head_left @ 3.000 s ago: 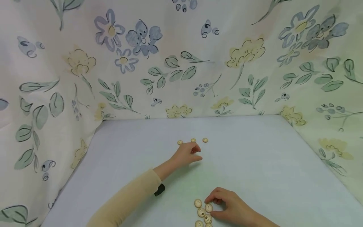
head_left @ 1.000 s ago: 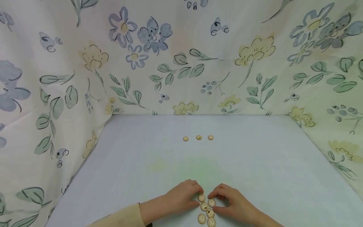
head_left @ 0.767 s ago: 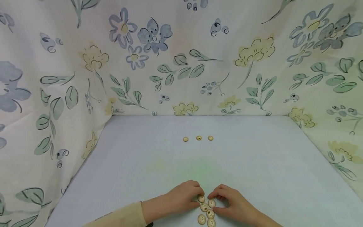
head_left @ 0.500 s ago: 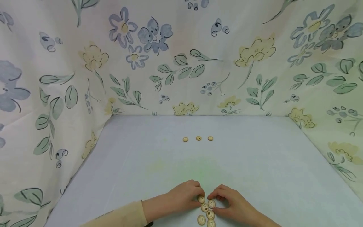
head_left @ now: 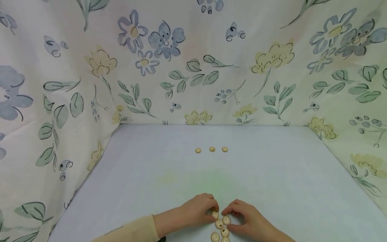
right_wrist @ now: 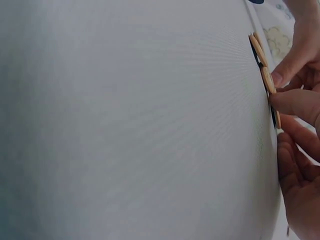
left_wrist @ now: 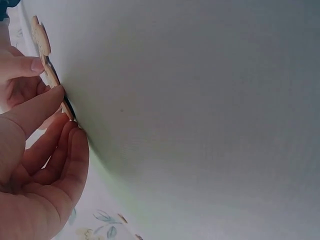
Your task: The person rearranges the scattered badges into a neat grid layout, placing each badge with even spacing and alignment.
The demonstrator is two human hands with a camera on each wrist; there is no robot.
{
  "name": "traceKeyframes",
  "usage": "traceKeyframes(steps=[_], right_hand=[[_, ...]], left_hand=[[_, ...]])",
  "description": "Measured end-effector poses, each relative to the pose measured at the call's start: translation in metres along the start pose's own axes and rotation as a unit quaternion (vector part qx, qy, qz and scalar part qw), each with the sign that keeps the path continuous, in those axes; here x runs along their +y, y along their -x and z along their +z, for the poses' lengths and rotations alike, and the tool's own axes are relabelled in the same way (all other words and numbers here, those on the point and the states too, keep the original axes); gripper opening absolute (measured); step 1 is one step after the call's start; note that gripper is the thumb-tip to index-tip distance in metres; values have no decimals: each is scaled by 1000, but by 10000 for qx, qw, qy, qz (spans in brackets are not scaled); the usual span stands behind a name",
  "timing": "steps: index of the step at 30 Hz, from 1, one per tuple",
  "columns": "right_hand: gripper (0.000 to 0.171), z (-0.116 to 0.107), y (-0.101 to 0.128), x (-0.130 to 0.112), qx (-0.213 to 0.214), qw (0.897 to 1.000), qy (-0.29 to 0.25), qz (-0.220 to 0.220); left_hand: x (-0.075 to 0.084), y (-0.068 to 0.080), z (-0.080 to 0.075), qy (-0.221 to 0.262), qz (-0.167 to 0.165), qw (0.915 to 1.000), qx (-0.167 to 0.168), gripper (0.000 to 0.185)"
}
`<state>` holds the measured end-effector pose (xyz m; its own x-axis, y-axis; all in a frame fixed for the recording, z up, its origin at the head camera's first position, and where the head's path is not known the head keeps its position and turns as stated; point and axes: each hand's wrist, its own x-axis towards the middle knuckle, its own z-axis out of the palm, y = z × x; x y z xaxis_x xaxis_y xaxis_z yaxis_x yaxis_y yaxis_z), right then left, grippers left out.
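Observation:
Several round wooden buttons (head_left: 219, 224) lie in a small cluster at the near edge of the pale blue table (head_left: 272, 174). My left hand (head_left: 211, 213) pinches the topmost button (head_left: 215, 214) between thumb and fingers; the left wrist view shows that button (left_wrist: 67, 107) edge-on in the left hand (left_wrist: 70, 119). My right hand (head_left: 232, 219) faces it from the right and pinches a neighbouring button (head_left: 226, 220). In the right wrist view the right hand (right_wrist: 281, 126) holds that button (right_wrist: 276, 119) by its rim. Three more buttons (head_left: 212, 149) lie in a row further back.
Floral cloth (head_left: 193, 67) hangs as walls behind the table and on both sides. Bare tabletop lies between the button row and the cluster. A cream sleeve (head_left: 136, 230) covers the left forearm.
Three seconds ago the left hand was out by the far row of three buttons; it has come back to the near cluster. Over the last second both hands stay almost still on the cluster.

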<state>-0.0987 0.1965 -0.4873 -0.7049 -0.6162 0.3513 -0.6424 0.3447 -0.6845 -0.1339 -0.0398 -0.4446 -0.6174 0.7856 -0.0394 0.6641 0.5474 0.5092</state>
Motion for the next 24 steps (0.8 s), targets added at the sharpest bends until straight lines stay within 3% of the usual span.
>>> traceKeyframes(steps=[24], right_hand=[[29,1,0,0,39,9999,-121,-102]], left_hand=[[-1,0,1,239,-187,9995,54,16]])
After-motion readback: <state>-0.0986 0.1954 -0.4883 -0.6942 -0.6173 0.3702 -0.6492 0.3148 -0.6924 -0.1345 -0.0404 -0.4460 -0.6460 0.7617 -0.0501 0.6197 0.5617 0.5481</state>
